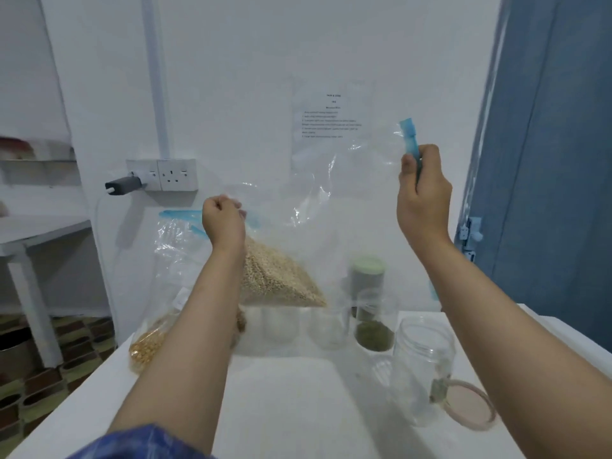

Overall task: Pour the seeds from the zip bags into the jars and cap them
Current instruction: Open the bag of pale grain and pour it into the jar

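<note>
We judge the task partly done: at about 5 o'clock from the middle of the view a short glass jar (pixel 374 329) holds a layer of green seeds and looks uncapped, while behind it, toward 4 o'clock, a jar with a pale green lid (pixel 368 276) already stands closed, its contents dark but too blurred to name. Left to do, as we read it, are the pale seeds in the zip bag (pixel 281 276) we hold up over the white table (pixel 291 399), the yellow seeds in a second zip bag (pixel 149 346) slumped at 8 o'clock on the table's left edge, and the capping. Our left hand (pixel 222 221) is fisted, fingers curled round a bunched corner of the raised bag just left of centre; our right hand (pixel 424 190) at 2 o'clock pinches the blue zip strip (pixel 410 140) between thumb and curled fingers, pulling that end higher. The bag is clear, crinkled plastic stretched between the two hands, and its pale beige seeds have slid into a wedge in the lower corner, hanging just above the row of jars. Two empty clear jars (pixel 326 326) stand under it at 6 o'clock, and a taller empty jar (pixel 422 366) stands nearer us at 5 o'clock, with a pinkish ring-shaped lid (pixel 470 409) lying beside its base. Whether the zip is open yet we cannot tell
</note>
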Demonstrator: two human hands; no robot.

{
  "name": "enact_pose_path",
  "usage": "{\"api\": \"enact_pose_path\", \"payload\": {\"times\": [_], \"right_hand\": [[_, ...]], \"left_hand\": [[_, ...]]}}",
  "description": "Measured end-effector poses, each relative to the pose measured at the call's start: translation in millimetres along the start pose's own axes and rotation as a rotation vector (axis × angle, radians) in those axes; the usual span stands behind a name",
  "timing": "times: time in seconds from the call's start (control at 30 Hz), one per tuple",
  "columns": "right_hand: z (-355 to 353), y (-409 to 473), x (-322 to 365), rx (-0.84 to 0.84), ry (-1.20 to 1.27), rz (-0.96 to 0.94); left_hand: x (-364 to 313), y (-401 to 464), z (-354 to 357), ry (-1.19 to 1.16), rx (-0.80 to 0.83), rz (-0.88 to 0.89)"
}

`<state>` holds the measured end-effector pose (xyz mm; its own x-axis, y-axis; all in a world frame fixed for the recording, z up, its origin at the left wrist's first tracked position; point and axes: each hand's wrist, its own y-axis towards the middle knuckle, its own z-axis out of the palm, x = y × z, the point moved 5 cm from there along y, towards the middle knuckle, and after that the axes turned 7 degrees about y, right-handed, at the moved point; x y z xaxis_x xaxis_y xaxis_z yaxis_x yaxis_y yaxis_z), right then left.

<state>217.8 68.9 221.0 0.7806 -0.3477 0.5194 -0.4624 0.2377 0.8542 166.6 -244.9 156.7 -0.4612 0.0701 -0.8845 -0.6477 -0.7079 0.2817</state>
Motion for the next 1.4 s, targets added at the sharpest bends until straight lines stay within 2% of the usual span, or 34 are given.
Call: {"api": "enact_pose_path", "payload": {"times": [0.2, 0.5, 0.73, 1.4], "right_hand": [[-13, 0, -18, -0.006, 0.048, 0.122], [-27, -8, -31, -0.039, 0.152, 0.181], [-43, -15, -38, -0.095, 0.197, 0.211], [-65, -29, -71, -0.140, 0.130, 0.268]], "left_hand": [[-4, -7, 8, 0.012, -0.016, 0.007], [-13, -9, 11, 0.006, -0.016, 0.084], [-29, -19, 19, 0.025, 0.003, 0.220], [-32, -30, 50, 0.033, 0.031, 0.266]]}}
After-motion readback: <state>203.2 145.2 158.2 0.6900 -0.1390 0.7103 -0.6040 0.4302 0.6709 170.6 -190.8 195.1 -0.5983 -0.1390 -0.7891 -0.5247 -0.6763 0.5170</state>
